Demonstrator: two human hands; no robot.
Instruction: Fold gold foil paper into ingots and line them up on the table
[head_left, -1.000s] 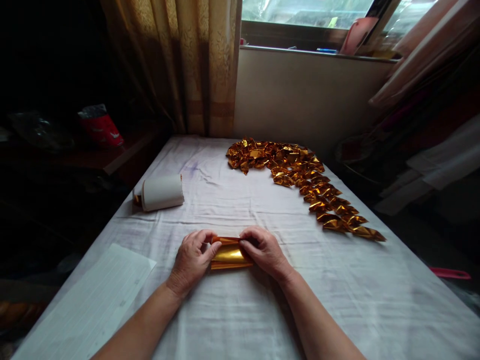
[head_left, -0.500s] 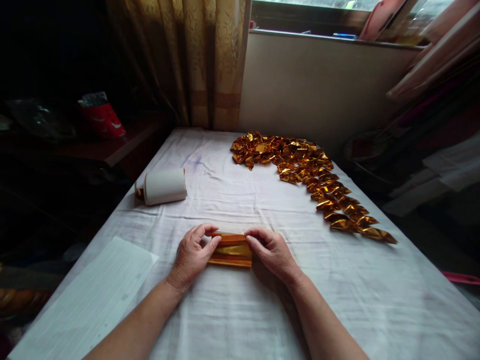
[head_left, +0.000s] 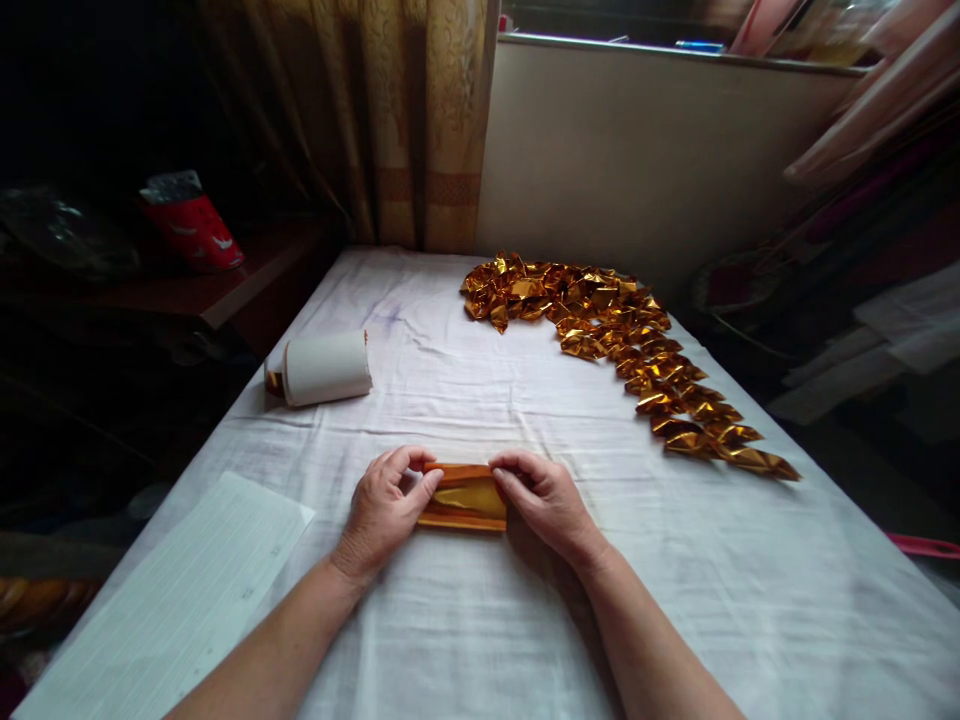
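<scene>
Between my hands, low over the cloth-covered table, is a sheet of gold foil paper [head_left: 466, 498] with its long edges folded or curled in. My left hand [head_left: 386, 500] pinches its left end between thumb and fingers. At the upper right corner, my right hand [head_left: 546, 500] pinches the paper the same way. Beyond them to the right lies a curved row of folded gold foil pieces [head_left: 600, 310], overlapping in a pile at the far end. A curled stack of white-backed foil paper [head_left: 328, 368] rests at the left.
A pale lined sheet [head_left: 187, 590] lies at the table's left front. The white cloth [head_left: 450, 400] is slightly wrinkled. On a dark side table at left stands a red container [head_left: 195, 232]. A patterned curtain [head_left: 420, 130] hangs behind, and clothes [head_left: 900, 330] hang at right.
The camera view has tilted slightly downward. The foil's far edge looks a little more folded over, while both hands keep their pinch in nearly the same place.
</scene>
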